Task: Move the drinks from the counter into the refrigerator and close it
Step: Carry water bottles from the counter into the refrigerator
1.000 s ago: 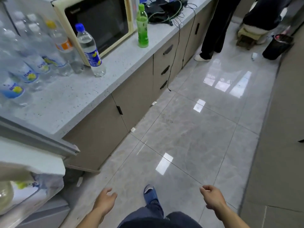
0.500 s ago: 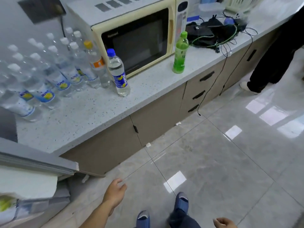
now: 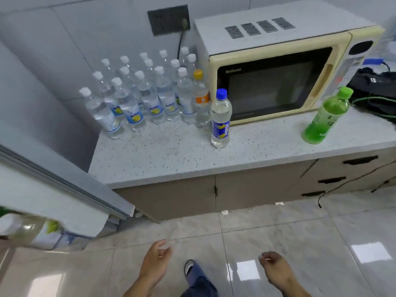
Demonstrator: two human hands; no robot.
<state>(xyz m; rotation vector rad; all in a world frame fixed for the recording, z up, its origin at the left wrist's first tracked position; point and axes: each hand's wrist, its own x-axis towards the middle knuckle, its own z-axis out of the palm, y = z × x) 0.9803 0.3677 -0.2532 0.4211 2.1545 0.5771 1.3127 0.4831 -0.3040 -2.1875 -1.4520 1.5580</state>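
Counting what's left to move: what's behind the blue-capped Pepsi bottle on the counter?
Behind the blue-capped Pepsi bottle: an orange-capped clear bottle, then a cluster of white-capped water bottles back to the wall. Rear rows overlap, so an exact count is hidden.

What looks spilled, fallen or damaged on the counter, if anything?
Nothing stands out. The white-capped bottles, the orange-capped bottle, the blue-capped bottle and the green bottle all stand capped on the counter, and no liquid shows on it.

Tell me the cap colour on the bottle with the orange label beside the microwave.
Yellow-orange cap on the orange-labelled bottle, seen in the head view.
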